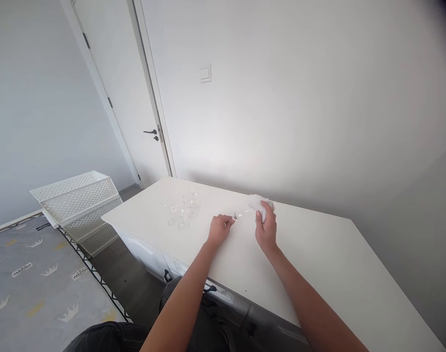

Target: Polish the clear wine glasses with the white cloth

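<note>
My left hand (220, 229) is closed in a pinch on the near end of a clear glass (241, 215); its outline is faint and its exact shape is hard to make out. A crumpled white cloth (258, 208) is gripped in my right hand (266, 227), close to the far end of that glass. Both hands are just over the white tabletop (318, 259). To the left of them stand several clear glasses (182, 208), grouped together, their round rims and feet showing faintly.
The white cabinet under the top has dark handles (210, 288) at its front. White perforated metal panels (81, 195) lean on the left, beside a grey mattress (35, 278) with a crown print. A white door (113, 73) and a light switch (205, 73) are behind.
</note>
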Demonstrator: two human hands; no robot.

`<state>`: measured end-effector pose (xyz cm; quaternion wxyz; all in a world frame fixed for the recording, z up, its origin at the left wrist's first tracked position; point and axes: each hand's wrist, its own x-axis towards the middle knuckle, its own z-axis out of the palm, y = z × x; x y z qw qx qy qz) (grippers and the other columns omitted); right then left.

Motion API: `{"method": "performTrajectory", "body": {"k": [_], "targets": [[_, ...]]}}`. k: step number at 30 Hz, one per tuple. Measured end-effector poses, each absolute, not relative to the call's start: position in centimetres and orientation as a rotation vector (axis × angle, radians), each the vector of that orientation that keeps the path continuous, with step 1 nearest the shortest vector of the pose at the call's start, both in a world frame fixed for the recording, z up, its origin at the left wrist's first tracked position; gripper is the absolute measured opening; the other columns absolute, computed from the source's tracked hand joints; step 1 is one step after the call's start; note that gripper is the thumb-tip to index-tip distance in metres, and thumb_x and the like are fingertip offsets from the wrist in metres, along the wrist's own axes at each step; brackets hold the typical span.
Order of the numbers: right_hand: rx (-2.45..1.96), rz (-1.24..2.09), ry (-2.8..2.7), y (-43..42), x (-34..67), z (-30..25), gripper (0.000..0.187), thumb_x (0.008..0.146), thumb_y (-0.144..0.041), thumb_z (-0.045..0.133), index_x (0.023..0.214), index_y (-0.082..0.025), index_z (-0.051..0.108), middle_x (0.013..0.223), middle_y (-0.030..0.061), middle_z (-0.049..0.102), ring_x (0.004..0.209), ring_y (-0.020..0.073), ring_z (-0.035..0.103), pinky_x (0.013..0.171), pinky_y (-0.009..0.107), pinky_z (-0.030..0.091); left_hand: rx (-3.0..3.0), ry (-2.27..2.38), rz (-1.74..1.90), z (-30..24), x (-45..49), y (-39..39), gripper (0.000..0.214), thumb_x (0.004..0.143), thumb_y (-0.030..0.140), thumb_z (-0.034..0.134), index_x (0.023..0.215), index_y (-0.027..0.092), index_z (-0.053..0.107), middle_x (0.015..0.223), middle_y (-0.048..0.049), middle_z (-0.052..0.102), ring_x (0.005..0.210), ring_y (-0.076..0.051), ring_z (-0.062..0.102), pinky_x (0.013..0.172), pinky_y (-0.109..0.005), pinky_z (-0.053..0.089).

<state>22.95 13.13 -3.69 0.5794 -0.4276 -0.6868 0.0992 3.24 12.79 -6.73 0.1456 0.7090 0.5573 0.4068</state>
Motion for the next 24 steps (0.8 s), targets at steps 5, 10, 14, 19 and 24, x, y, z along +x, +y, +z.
{"method": "performTrajectory", "body": {"k": [5,10,14,19,24], "targets": [[-0.775,0.031,-2.241,13.4,22.7,-2.7,0.030,0.105,-0.034,0.044,0.123,-0.029,0.067,0.095,0.0064,0.073,0.107,0.0282,0.065,0.120,0.059,0.028,2.211,1.482,1.105,-6.7,3.4,12.4,0.033,0.100,0.030,0.055,0.071,0.020,0.068,0.069,-0.0023,0.063,0.076,-0.019,0.055,0.080,-0.034,0.035],[-1.049,0.502,-2.039,14.1,23.2,-2.3,0.033,0.102,-0.047,0.047,0.100,-0.028,0.074,0.091,0.0051,0.073,0.087,0.0250,0.064,0.086,0.041,0.047,2.326,1.457,1.072,-6.5,3.6,12.0,0.029,0.101,0.028,0.053,0.080,0.021,0.072,0.075,-0.0043,0.068,0.080,-0.020,0.056,0.080,-0.037,0.034],[-0.956,1.182,-1.437,14.7,23.5,-2.4,0.036,0.094,-0.055,0.054,0.098,-0.025,0.075,0.108,0.0052,0.074,0.098,0.0253,0.065,0.082,0.036,0.049,2.150,1.357,1.206,-6.3,3.4,11.9,0.028,0.100,0.034,0.055,0.086,0.023,0.076,0.081,-0.0036,0.073,0.082,-0.020,0.057,0.086,-0.038,0.036],[-0.649,1.473,-1.237,13.8,21.9,-2.7,0.049,0.094,-0.052,0.048,0.129,-0.024,0.068,0.122,0.0091,0.072,0.109,0.0309,0.066,0.089,0.044,0.055,1.767,1.258,1.371,-6.1,3.0,12.0,0.045,0.097,0.053,0.056,0.071,0.018,0.069,0.071,-0.0027,0.067,0.073,-0.018,0.057,0.075,-0.032,0.042],[-0.791,0.991,-1.654,12.9,21.0,-4.4,0.066,0.100,-0.041,0.043,0.164,-0.029,0.031,0.157,0.0089,0.052,0.139,0.0304,0.053,0.111,0.050,0.048,1.614,1.279,1.411,-6.0,2.8,12.0,0.055,0.099,0.063,0.047,0.078,0.016,0.066,0.067,-0.0030,0.064,0.066,-0.016,0.058,0.065,-0.028,0.044]]}}
